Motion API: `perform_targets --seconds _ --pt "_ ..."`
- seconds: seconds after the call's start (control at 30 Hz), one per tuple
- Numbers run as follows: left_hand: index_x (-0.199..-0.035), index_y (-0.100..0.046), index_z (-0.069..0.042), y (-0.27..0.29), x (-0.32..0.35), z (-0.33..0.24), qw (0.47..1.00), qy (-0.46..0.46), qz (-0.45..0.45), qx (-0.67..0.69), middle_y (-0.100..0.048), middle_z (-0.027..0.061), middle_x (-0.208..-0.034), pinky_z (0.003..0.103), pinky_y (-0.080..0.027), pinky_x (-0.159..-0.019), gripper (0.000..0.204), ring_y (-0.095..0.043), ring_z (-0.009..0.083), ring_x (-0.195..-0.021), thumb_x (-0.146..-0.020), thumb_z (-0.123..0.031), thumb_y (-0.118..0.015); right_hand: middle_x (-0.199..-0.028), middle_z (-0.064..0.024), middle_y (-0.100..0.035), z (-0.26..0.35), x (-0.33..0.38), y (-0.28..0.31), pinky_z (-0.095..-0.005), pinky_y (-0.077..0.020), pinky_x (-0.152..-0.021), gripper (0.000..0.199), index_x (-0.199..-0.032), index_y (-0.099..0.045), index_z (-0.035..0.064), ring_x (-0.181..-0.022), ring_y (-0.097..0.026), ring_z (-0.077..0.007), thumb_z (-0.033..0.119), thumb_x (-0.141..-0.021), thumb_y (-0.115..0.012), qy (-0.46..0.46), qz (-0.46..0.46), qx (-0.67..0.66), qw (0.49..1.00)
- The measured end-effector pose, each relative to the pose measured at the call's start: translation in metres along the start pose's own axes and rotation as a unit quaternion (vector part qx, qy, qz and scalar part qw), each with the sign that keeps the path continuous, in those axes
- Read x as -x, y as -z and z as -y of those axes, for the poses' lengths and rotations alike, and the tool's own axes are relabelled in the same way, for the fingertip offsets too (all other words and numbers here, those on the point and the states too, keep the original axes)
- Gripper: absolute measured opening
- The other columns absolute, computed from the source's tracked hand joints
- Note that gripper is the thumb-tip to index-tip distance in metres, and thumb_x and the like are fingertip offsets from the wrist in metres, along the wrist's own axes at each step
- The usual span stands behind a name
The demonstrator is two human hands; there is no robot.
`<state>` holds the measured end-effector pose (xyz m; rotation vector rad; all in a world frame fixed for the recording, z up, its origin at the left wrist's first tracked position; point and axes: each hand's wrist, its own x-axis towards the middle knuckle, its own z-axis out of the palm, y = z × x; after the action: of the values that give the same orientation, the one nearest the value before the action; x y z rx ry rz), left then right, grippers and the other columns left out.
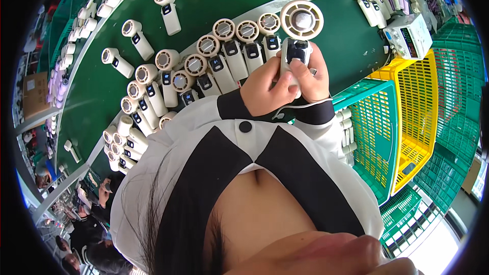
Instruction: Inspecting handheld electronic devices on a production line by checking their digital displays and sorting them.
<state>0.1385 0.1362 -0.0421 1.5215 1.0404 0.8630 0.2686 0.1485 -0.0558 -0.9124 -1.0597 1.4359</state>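
A cream handheld fan with a round slotted head and a dark display panel is held upright in front of me. My right hand wraps its handle from the right, the thumb lying on the front just below the panel. From the left, my left hand closes on the lower handle, fingers curled and thumb pressed against it. Just left of my hands, several similar fans lie in a row on the green work surface, some with small lit displays. A thin pale cord runs by my right wrist.
To my right stand a green crate and a yellow crate, with white parts beside them. A white box-shaped device sits at the far right. More fans lie on the green belt beyond a metal rail. Other people are at lower left.
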Motion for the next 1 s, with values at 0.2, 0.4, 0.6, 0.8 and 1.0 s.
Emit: perform_targets --seconds 0.2,0.4,0.6,0.8,1.0 --pt "-0.095 -0.049 -0.001 -0.002 0.015 -0.002 0.990 -0.007 -0.108 0.090 -0.055 0.0091 -0.068 0.028 -0.037 -0.049 0.024 -0.045 0.0169 -0.051 -0.072 -0.005 -0.048 -0.095 -0.0139 -0.056 -0.002 0.001 -0.014 -0.0277 -0.0414 -0.077 0.036 -0.109 -0.046 -0.0004 -0.083 -0.052 -0.0183 0.006 -0.074 -0.049 0.015 0.014 0.013 1.000" --pt "-0.091 -0.049 -0.002 0.020 0.022 -0.001 0.989 -0.081 -0.118 -0.048 -0.054 0.0077 -0.071 0.026 -0.038 -0.049 0.023 -0.045 0.0154 -0.053 -0.069 -0.004 -0.053 -0.095 -0.0150 -0.057 0.007 0.002 -0.026 -0.0274 -0.0424 -0.077 0.037 -0.110 -0.046 -0.0003 -0.081 -0.055 -0.0194 0.004 -0.073 -0.047 -0.005 0.037 -0.008 0.999" --pt "-0.079 -0.050 -0.005 0.067 -0.020 0.013 0.992 0.012 -0.116 -0.046 -0.051 0.0026 -0.065 0.024 -0.038 -0.047 0.015 -0.045 0.0123 -0.052 -0.067 -0.007 -0.057 -0.094 -0.0154 -0.057 0.017 0.001 -0.016 -0.0280 -0.0434 -0.076 0.036 -0.109 -0.045 -0.0009 -0.080 -0.056 -0.0207 0.003 -0.073 -0.046 -0.021 -0.041 -0.055 0.997" --pt "-0.095 -0.057 0.002 0.137 -0.197 0.051 0.923 0.208 -0.089 -0.311 -0.058 0.0174 -0.092 0.032 -0.045 -0.073 0.043 -0.057 0.0263 -0.086 -0.070 -0.033 -0.056 -0.086 -0.0167 -0.058 0.019 -0.009 -0.013 -0.0231 -0.0420 -0.064 0.036 -0.107 -0.048 -0.0017 -0.073 -0.054 -0.0201 0.013 -0.074 -0.047 0.032 -0.059 -0.009 0.998" --pt "-0.095 -0.056 0.002 0.099 -0.238 0.070 0.946 0.188 -0.045 -0.262 -0.058 0.0170 -0.091 0.032 -0.045 -0.072 0.041 -0.056 0.0254 -0.084 -0.072 -0.031 -0.056 -0.086 -0.0170 -0.058 0.019 -0.021 0.011 -0.0235 -0.0417 -0.063 0.039 -0.108 -0.047 -0.0017 -0.072 -0.054 -0.0202 0.015 -0.073 -0.048 0.036 -0.095 -0.016 0.995"
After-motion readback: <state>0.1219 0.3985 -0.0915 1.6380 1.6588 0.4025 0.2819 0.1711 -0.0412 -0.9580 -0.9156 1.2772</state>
